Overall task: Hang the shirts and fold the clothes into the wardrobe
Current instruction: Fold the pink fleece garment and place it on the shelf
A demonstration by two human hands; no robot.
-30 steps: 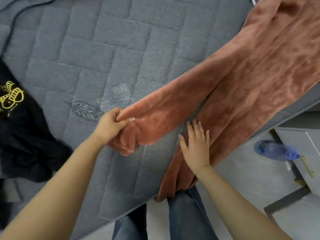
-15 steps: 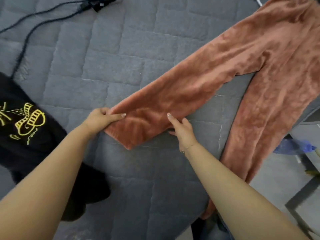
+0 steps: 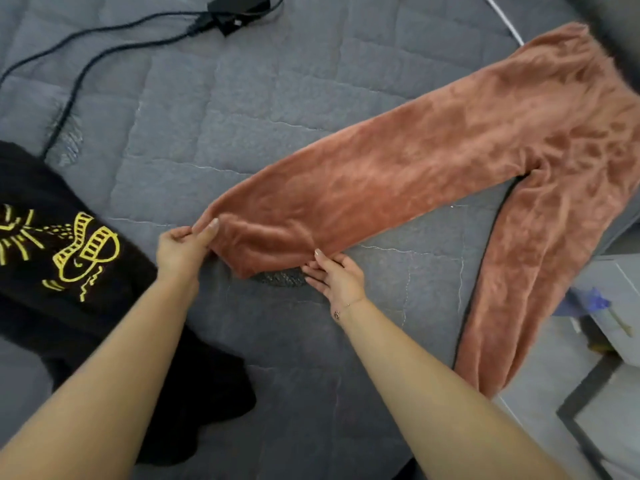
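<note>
My left hand (image 3: 180, 251) pinches the cuff corner of the rust fleece trousers (image 3: 398, 168), thumb on top, fingers curled under. My right hand (image 3: 337, 277) sits at the lower edge of that same leg, thumb touching the fabric, fingers loosely spread, can't tell if they grip. Trousers lie flat on the grey quilted mattress (image 3: 277, 358); 2nd leg hangs over the bed's right edge. Black top w/ yellow print (image 3: 69, 271) lies just left of my left arm. Far end: black charger & cable (image 3: 235, 12).
</note>
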